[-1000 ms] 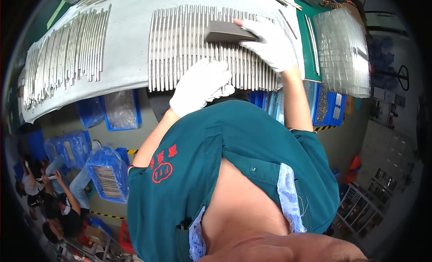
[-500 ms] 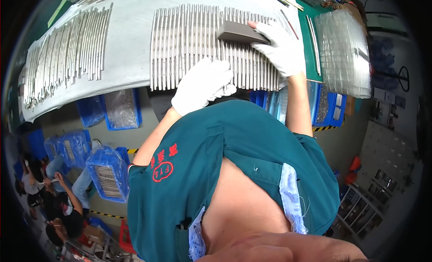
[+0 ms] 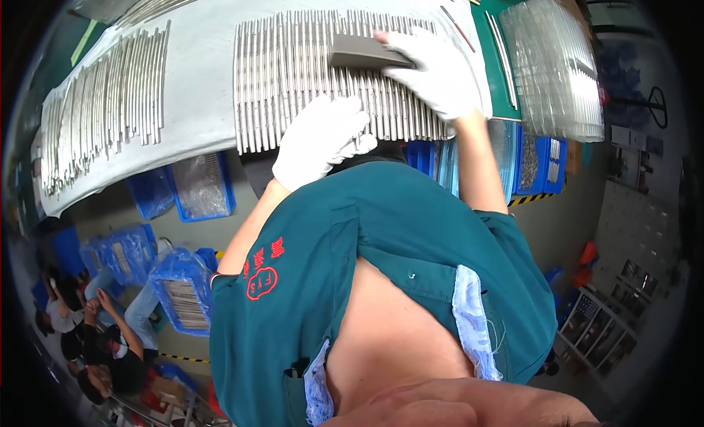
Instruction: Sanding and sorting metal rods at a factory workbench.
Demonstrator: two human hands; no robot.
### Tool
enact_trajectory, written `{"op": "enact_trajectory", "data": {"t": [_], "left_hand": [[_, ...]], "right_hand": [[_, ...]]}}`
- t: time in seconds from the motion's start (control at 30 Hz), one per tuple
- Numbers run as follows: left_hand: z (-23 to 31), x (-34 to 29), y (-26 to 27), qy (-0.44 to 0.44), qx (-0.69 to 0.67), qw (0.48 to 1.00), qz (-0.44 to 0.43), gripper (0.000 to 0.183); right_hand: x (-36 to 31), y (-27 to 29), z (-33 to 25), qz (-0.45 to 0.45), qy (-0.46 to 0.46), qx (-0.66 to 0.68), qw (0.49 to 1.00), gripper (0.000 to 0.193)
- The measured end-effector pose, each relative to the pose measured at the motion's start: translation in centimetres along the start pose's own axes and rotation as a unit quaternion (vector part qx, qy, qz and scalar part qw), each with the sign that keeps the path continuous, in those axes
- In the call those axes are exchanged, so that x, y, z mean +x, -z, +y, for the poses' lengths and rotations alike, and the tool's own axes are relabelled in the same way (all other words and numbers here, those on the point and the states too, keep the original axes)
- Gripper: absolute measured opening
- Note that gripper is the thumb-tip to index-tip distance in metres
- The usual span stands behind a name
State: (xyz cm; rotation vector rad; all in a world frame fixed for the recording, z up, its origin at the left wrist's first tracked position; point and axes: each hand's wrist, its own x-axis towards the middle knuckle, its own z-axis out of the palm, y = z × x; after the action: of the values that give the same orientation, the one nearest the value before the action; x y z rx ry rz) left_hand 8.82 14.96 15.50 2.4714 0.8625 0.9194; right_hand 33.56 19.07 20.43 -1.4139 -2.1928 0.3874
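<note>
A wide row of thin silvery metal rods (image 3: 258,82) lies side by side on the white-covered table, pointing away from me. My right hand (image 3: 438,73), in a white glove, grips a dark grey rectangular block (image 3: 364,53) that lies flat across the far half of the rods. Its fingers clasp the block's right end. My left hand (image 3: 320,143), also gloved in white, is at the near ends of the rods. Its fingers are curled around a few rod ends, with a tip showing between them; the glove hides most of the grip.
Another row of metal rods (image 3: 110,97) lies to the left. At the right stands a stack of clear plastic trays (image 3: 554,67) by a green mat (image 3: 500,89). Blue bins (image 3: 202,188) sit below the table edge. Several people (image 3: 110,346) are at the lower left.
My right hand has slid the grey block leftward along the rods. My left hand stays at the near rod ends. The whole view has shifted slightly.
</note>
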Motion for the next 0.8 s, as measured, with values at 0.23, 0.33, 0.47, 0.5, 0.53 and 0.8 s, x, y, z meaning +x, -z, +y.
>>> {"op": "enact_trajectory", "data": {"t": [0.23, 0.33, 0.47, 0.5, 0.53, 0.8], "left_hand": [[0.2, -0.3, -0.5, 0.0, -0.005, 0.998, 0.059, 0.037], [-0.2, 0.0, -0.5, -0.015, -0.011, 1.0, 0.018, 0.035], [0.0, 0.1, -0.5, -0.025, -0.03, 0.998, 0.041, 0.036], [0.1, 0.1, -0.6, -0.018, -0.026, 0.999, 0.029, 0.038], [0.2, 0.0, -0.6, -0.011, -0.022, 1.0, 0.017, 0.04], [-0.2, -0.2, -1.0, -0.024, -0.003, 0.999, 0.044, 0.039]], "right_hand": [[1.1, 1.4, 0.2, -0.028, 0.009, 0.011, 1.0, 0.051], [1.4, 0.4, 0.0, -0.01, 0.041, 0.0, 0.999, 0.05], [0.7, -0.7, 0.4, 0.009, 0.06, -0.05, 0.997, 0.05], [0.3, -0.4, 0.6, 0.01, 0.042, -0.042, 0.998, 0.051], [0.2, -0.1, 0.6, 0.0, -0.014, -0.049, 0.999, 0.051], [1.9, -0.5, -1.9, 0.009, 0.057, -0.052, 0.997, 0.051]]}}
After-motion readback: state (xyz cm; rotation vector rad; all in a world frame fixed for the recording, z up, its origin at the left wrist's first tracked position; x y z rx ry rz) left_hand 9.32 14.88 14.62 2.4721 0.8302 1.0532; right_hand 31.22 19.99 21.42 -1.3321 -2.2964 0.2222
